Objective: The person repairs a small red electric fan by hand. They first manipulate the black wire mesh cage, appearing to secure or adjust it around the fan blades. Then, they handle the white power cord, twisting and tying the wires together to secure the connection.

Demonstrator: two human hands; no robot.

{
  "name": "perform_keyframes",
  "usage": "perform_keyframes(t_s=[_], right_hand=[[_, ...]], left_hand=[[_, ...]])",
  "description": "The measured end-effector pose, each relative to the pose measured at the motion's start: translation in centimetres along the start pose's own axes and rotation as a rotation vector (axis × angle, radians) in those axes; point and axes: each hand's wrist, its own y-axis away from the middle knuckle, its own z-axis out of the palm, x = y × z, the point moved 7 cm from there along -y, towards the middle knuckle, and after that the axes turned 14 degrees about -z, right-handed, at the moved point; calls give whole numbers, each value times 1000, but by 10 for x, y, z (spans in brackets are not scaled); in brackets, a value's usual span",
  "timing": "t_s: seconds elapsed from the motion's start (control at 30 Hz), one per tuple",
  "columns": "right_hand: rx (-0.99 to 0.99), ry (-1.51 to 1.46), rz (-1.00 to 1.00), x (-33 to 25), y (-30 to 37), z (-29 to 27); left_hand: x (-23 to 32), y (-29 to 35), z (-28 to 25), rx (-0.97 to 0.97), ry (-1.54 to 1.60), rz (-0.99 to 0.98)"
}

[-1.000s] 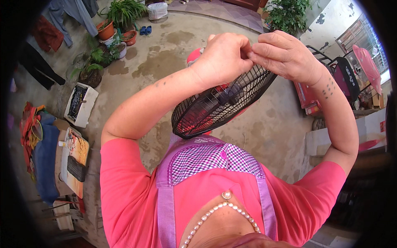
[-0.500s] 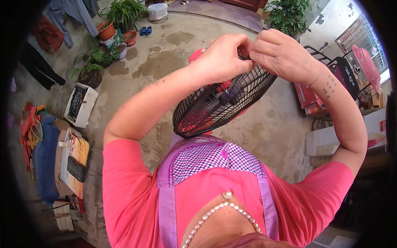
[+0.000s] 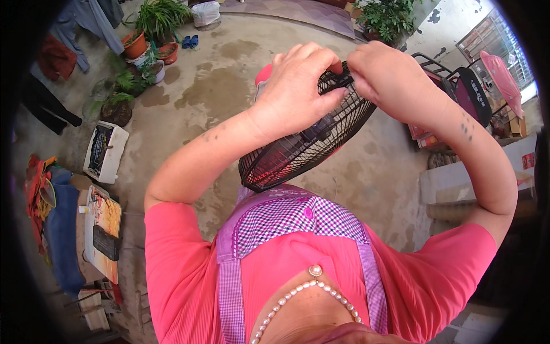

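Fan (image 3: 312, 137), black and round, just in front of the purple apron (image 3: 274, 226). Near end low and to the left, right by the apron; long way running up and off to the right, tilted, seen almost from the side. Far end up by both hands. Over the top of the fan, nearer its middle, the left hand (image 3: 298, 80): thumb and first finger apart, black fan showing in the gap, but cannot tell if pinching the edge or only resting. Just right of the far end, the right hand (image 3: 392, 80): fingers curled in close to the edge, tips hidden, so cannot tell if gripping anything. Past all that, gray floor (image 3: 215, 89) with dark patches, then blue slippers (image 3: 190, 41) and a leafy plant (image 3: 160, 17).
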Motion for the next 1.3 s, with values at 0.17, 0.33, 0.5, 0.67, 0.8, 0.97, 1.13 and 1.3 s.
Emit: perform_keyframes(t_s=[0.17, 0.33, 0.5, 0.67, 0.8, 0.97, 1.13, 1.3], right_hand=[[-104, -565, 418, 26, 17, 20], [-72, -744, 547, 29, 17, 28], [-40, -841, 527, 34, 23, 38], [78, -872, 558, 19, 20, 25], [27, -966, 635, 23, 27, 29], [40, -1008, 575, 25, 22, 34], [51, -966, 588, 23, 25, 27], [72, -983, 602, 23, 26, 27]], left_hand=[[0, 0, 3, -19, 38, -6], [13, -5, -20, 51, 260, 110], [64, 6, -52, -560, 1135, 202], [116, 56, -55, -823, 1403, 351], [125, 66, -42, -869, 1470, 333], [131, 75, -35, -865, 1515, 331], [134, 79, -24, -921, 1554, 337], [138, 79, -23, -906, 1544, 334]])
